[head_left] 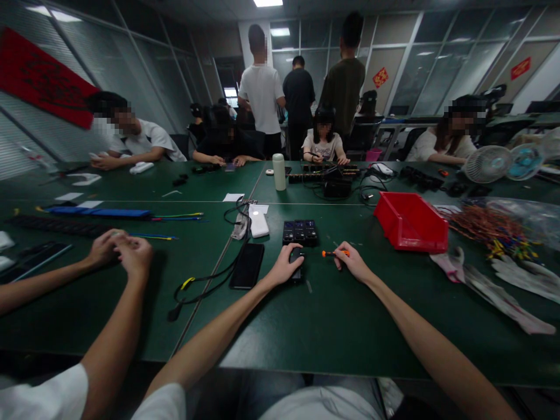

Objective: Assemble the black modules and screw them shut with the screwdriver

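My left hand is closed around a small black block-like part on the green table, its fingers hiding much of it. To the right, my right hand grips an orange and black screwdriver, which points left toward the black part with a gap between them. Just beyond my left hand sits a black module with several square sections. A black smartphone lies left of my left forearm.
At right stand a red bin, copper wires and work gloves. A white power bank, black cable and pale green bottle lie ahead and left. A co-worker's hands are at left; other people sit across.
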The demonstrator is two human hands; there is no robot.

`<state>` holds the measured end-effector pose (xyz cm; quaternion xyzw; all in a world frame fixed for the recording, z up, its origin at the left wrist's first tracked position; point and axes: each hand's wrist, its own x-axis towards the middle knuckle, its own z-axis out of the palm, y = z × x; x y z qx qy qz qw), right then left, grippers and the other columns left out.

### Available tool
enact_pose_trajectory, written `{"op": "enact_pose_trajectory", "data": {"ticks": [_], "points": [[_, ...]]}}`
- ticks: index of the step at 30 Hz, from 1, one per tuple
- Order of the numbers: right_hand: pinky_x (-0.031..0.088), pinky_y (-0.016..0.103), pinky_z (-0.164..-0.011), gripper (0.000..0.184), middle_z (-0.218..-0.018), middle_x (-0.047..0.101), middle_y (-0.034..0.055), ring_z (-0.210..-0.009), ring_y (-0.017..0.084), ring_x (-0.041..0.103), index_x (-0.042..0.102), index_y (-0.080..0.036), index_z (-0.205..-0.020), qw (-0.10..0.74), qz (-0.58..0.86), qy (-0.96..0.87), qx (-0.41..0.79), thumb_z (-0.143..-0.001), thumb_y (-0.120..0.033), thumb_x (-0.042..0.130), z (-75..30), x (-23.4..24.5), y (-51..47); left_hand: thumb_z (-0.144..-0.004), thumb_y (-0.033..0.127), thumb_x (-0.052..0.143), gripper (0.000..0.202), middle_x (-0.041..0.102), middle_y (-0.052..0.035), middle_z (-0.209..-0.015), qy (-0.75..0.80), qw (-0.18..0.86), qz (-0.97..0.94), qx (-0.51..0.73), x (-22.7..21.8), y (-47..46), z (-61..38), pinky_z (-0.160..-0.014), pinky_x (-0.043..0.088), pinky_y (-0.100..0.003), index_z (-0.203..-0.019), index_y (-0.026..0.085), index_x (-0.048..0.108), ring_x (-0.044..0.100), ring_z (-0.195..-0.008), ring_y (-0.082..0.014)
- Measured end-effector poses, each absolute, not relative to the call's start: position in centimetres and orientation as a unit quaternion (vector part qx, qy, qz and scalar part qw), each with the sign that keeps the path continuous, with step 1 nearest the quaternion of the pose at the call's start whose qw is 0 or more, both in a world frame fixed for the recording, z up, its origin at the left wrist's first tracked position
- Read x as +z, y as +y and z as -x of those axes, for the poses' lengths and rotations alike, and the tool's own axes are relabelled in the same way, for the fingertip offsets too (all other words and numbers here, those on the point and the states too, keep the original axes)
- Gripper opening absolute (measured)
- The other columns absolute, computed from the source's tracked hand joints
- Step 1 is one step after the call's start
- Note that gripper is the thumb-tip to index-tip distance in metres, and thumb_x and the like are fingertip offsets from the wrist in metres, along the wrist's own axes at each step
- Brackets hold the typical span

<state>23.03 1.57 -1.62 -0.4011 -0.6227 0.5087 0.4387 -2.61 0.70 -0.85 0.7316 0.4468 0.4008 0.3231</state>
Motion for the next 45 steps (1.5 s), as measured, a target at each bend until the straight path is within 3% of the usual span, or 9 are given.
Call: {"op": "enact_pose_trajectory", "data": {"ticks": [8,18,30,34,39,45], "points": [[0.034,0.021,-0.039,0.028,-0.045,0.051,-0.0067,-0.036,0.011,0.044,0.04,-0.021,-0.08,0.418,0.432,-0.614,0.512,-0.086,-0.049,0.044,-23.01,-1.61,1.56,-0.082,0.028,0.051,0.032,0.05,-0.004,-0.109,0.445,0.327,-0.731,0.4,-0.64,0.6,2.56,-0.098,0.034,-0.033,-0.113,0.024,0.051,0.048,-0.107,-0.0184],[0.043,0.026,-0.055,0.027,-0.067,0.057,-0.0034,-0.056,0.012,0.052,0.043,-0.021,-0.09,0.44,0.4,-0.628,0.502,-0.078,-0.037,0.061,-23.29,-1.36,1.36,-0.081,0.029,0.053,0.032,0.051,-0.0044,-0.107,0.447,0.327,-0.729,0.402,-1.06,0.81,2.55,-0.096,0.035,-0.033,-0.113,0.023,0.051,0.048,-0.103,-0.0186],[0.039,0.023,-0.046,0.025,-0.063,0.059,-0.0024,-0.046,0.01,0.052,0.043,-0.02,-0.082,0.438,0.397,-0.618,0.518,-0.082,-0.042,0.055,-23.08,-1.79,1.61,-0.081,0.027,0.052,0.031,0.051,-0.0042,-0.108,0.446,0.33,-0.728,0.403,-0.66,0.65,2.47,-0.098,0.034,-0.034,-0.112,0.024,0.051,0.048,-0.106,-0.0187],[0.033,0.02,-0.038,0.028,-0.056,0.055,-0.0049,-0.038,0.009,0.046,0.042,-0.02,-0.08,0.423,0.418,-0.615,0.517,-0.082,-0.046,0.051,-23.12,-1.81,1.62,-0.081,0.027,0.052,0.031,0.051,-0.0042,-0.108,0.449,0.329,-0.727,0.401,-0.68,0.69,2.47,-0.098,0.034,-0.034,-0.112,0.024,0.051,0.048,-0.106,-0.0187],[0.02,0.017,-0.035,0.027,-0.048,0.039,-0.0102,-0.035,0.006,0.031,0.043,-0.021,-0.083,0.406,0.442,-0.597,0.533,-0.082,-0.047,0.05,-23.16,-1.5,1.54,-0.081,0.027,0.052,0.032,0.052,-0.0039,-0.107,0.451,0.33,-0.725,0.402,-0.7,0.68,2.52,-0.098,0.034,-0.034,-0.112,0.024,0.052,0.048,-0.106,-0.0189],[0.028,0.02,-0.042,0.026,-0.058,0.044,-0.0079,-0.045,0.008,0.039,0.042,-0.023,-0.091,0.445,0.408,-0.594,0.532,-0.077,-0.037,0.058,-23.33,-1.77,1.78,-0.08,0.026,0.053,0.032,0.052,-0.0039,-0.106,0.452,0.33,-0.72,0.41,-0.86,0.75,2.48,-0.096,0.036,-0.034,-0.112,0.024,0.052,0.049,-0.103,-0.0187]]}}
